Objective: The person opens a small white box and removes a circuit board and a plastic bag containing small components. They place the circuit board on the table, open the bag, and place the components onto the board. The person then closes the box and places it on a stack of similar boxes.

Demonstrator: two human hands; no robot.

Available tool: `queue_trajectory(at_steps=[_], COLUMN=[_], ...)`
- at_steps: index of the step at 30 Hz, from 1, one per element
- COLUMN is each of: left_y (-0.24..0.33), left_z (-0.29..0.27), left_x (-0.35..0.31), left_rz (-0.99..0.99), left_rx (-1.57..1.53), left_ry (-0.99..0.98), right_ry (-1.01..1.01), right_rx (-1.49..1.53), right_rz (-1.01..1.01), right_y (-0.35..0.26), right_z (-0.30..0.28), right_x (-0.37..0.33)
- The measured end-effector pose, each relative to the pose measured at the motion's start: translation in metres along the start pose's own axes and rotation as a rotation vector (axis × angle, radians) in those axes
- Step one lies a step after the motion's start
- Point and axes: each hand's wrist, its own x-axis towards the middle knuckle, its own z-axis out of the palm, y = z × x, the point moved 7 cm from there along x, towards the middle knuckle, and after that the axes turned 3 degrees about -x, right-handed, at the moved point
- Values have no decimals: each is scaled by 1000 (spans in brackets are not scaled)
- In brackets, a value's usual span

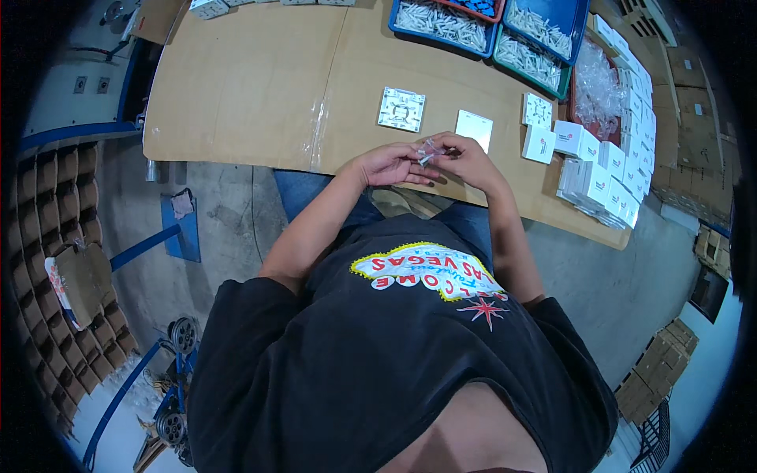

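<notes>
One clear packet (426,151) is clamped in left hand (389,165) and right hand (468,163) fingers; white boxes (597,183) are stacked, seemingly done; frame (401,109), white square (474,129) left unjoined.

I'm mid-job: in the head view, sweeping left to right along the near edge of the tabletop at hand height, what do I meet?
Left hand → small clear packet → right hand → white square piece with a small red mark → stacked white boxes.

Tan cardboard tabletop (244,87), white square plate (476,128), black shirt (339,378) with multicoloured print (426,266), blue bin (579,25), green bin (564,82)
</notes>
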Motion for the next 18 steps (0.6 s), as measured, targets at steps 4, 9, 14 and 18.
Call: queue_trajectory(at_steps=[4, 9, 14, 18], left_y=[0, -1, -1, -1], left_z=[2, -3, -4, -5], left_x=[0, 1, 1, 2], left_rz=[-14, -2, 2, 8], left_rx=[-36, -27, 1, -4], left_ry=[1, 2, 6, 13], right_ry=[93, 118, 94, 74], right_rx=[-91, -112, -112, -60], right_rz=[-17, 38, 57, -11], right_y=[-11, -15, -10, -2], right_z=[-3, -8, -11, -15], right_x=[1, 0, -1, -1])
